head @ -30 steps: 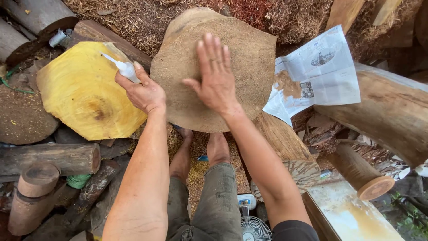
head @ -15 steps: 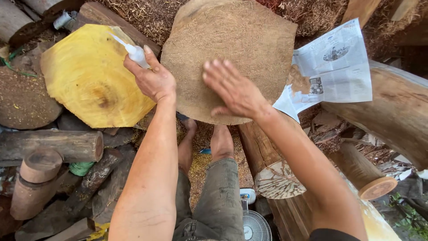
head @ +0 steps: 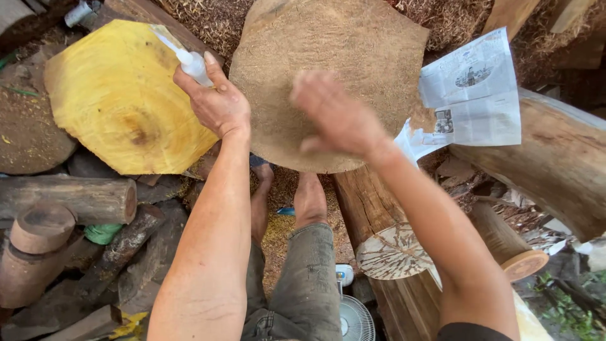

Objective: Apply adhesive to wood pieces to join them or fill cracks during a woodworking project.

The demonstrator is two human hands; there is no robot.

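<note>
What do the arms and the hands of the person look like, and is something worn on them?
Both arms are bare from wrist to above the elbow. The left hand wears no glove or watch. The right hand is blurred, so a ring cannot be confirmed. A dark sleeve edge shows at the right upper arm. Veins and fine hair show on the forearms.

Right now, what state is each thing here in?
left hand: closed around a white bottle
white bottle: held, nozzle pointing up and away
right hand: open, blurred, over the brown slab
brown wood slab: upright, dusty face
yellow wood slab: bare, leaning
newspaper: unfolded, crumpled
</note>
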